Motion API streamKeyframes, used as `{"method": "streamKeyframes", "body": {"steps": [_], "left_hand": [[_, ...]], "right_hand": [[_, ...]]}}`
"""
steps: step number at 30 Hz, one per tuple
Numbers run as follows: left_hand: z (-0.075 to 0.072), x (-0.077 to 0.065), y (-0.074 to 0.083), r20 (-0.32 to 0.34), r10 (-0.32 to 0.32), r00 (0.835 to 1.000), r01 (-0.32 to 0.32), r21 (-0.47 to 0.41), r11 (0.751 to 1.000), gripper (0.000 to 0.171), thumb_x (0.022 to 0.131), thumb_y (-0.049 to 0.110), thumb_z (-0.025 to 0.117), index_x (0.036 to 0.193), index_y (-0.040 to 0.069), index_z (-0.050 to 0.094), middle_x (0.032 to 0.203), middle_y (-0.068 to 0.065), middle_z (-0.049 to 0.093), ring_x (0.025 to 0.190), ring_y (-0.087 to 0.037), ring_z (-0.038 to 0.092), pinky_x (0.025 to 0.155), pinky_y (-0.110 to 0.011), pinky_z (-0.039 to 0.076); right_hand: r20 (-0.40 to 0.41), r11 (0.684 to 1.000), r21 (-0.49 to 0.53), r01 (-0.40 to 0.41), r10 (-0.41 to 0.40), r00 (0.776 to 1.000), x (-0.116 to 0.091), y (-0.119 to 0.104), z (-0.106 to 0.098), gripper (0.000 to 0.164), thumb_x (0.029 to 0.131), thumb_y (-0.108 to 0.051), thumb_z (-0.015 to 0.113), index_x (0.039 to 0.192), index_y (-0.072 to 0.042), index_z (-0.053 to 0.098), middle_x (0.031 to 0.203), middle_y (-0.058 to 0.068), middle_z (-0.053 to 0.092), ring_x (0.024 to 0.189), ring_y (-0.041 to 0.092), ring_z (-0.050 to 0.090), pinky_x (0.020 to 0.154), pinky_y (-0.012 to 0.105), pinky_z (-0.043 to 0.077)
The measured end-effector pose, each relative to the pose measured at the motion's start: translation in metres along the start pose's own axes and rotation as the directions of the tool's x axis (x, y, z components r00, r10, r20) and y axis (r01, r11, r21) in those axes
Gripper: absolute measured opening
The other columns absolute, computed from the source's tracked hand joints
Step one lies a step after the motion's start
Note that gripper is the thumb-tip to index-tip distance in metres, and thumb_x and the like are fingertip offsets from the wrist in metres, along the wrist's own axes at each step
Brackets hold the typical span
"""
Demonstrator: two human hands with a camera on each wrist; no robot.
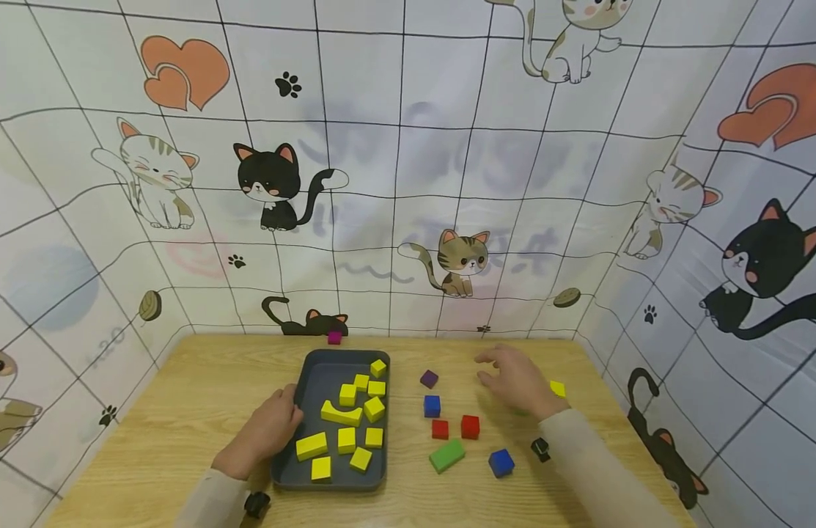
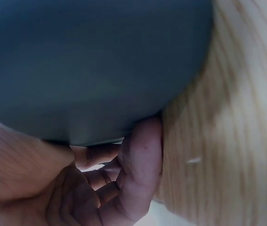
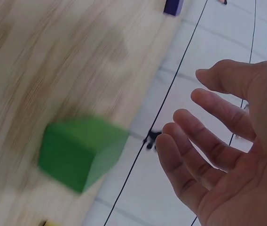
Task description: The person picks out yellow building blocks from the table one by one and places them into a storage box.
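My left hand [image 1: 269, 425] grips the left edge of a dark grey tray [image 1: 325, 357]. In the left wrist view its fingers [image 2: 143, 160] curl at the underside of the tray [image 2: 96, 70]. Several yellow blocks lie in the tray, among them an arched yellow block [image 1: 342, 415]. My right hand [image 1: 516, 378] hangs over the right part of the table, its fingers loosely bent and holding nothing. The right wrist view shows a green block [image 3: 84, 150] on the table beside that hand, mostly hidden by it in the head view.
Between tray and right hand lie a purple block [image 1: 429, 378], blue blocks [image 1: 432, 406], red blocks [image 1: 470, 427] and a long green block [image 1: 447, 455]. A yellow block [image 1: 557, 389] sits right of the hand. A magenta block [image 1: 334, 338] stands behind the tray, near the cat-patterned curtain [image 1: 368, 220].
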State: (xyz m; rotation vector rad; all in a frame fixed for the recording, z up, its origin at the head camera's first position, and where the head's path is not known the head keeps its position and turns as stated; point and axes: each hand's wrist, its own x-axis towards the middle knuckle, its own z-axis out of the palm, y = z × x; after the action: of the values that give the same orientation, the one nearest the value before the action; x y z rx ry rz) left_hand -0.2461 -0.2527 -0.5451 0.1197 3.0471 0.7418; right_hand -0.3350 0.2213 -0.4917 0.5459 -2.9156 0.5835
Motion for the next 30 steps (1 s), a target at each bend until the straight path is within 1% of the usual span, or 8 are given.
{"method": "streamKeyframes", "body": {"steps": [4,9,15,22,30], "left_hand": [[-0.001,-0.001,0.0,0.0,0.006,1.0,-0.006,0.006,1.0,0.053,0.104,0.013,0.054,0.148,-0.014,0.046,0.122,-0.025,0.065,0.091,-0.023,0.061,0.083,-0.044,0.057],[-0.001,-0.001,0.0,0.0,0.012,1.0,-0.012,0.006,1.0,0.052,0.104,0.013,0.054,0.149,-0.014,0.046,0.122,-0.025,0.065,0.091,-0.023,0.061,0.081,-0.043,0.057],[0.0,-0.001,0.0,0.0,0.002,1.0,-0.002,0.01,1.0,0.053,0.104,0.013,0.054,0.149,-0.014,0.046,0.123,-0.026,0.065,0.091,-0.023,0.062,0.082,-0.044,0.058],[0.002,-0.001,-0.001,-0.01,0.016,1.0,-0.016,-0.001,1.0,0.051,0.104,0.012,0.054,0.147,-0.014,0.046,0.118,-0.025,0.065,0.087,-0.022,0.059,0.078,-0.041,0.056],[-0.001,-0.001,0.002,-0.001,-0.006,1.0,0.006,-0.004,1.0,0.052,0.104,0.014,0.053,0.149,-0.012,0.046,0.122,-0.023,0.064,0.091,-0.022,0.061,0.084,-0.044,0.057]], "right_hand": [[-0.006,0.999,-0.019,-0.044,0.044,0.999,-0.006,0.02,-0.005,0.034,0.097,-0.025,0.078,0.129,-0.014,0.077,0.13,0.008,0.073,0.111,0.029,0.071,0.089,0.048,0.061],[-0.017,0.994,-0.002,-0.108,0.108,0.994,-0.016,0.041,-0.012,0.035,0.098,-0.027,0.075,0.131,-0.015,0.076,0.135,0.01,0.071,0.117,0.033,0.069,0.091,0.052,0.06],[-0.037,0.992,-0.007,-0.125,0.125,0.991,-0.028,0.058,-0.019,0.035,0.1,-0.027,0.072,0.132,-0.012,0.075,0.134,0.015,0.071,0.118,0.038,0.068,0.092,0.058,0.058],[-0.032,0.989,-0.009,-0.148,0.148,0.988,-0.04,0.079,-0.025,0.035,0.1,-0.022,0.072,0.131,-0.006,0.074,0.132,0.019,0.07,0.119,0.042,0.066,0.096,0.061,0.055],[-0.019,0.99,-0.034,-0.139,0.139,0.99,-0.044,0.095,-0.026,0.034,0.097,-0.02,0.075,0.127,-0.002,0.076,0.124,0.022,0.072,0.115,0.045,0.068,0.093,0.062,0.056]]}}
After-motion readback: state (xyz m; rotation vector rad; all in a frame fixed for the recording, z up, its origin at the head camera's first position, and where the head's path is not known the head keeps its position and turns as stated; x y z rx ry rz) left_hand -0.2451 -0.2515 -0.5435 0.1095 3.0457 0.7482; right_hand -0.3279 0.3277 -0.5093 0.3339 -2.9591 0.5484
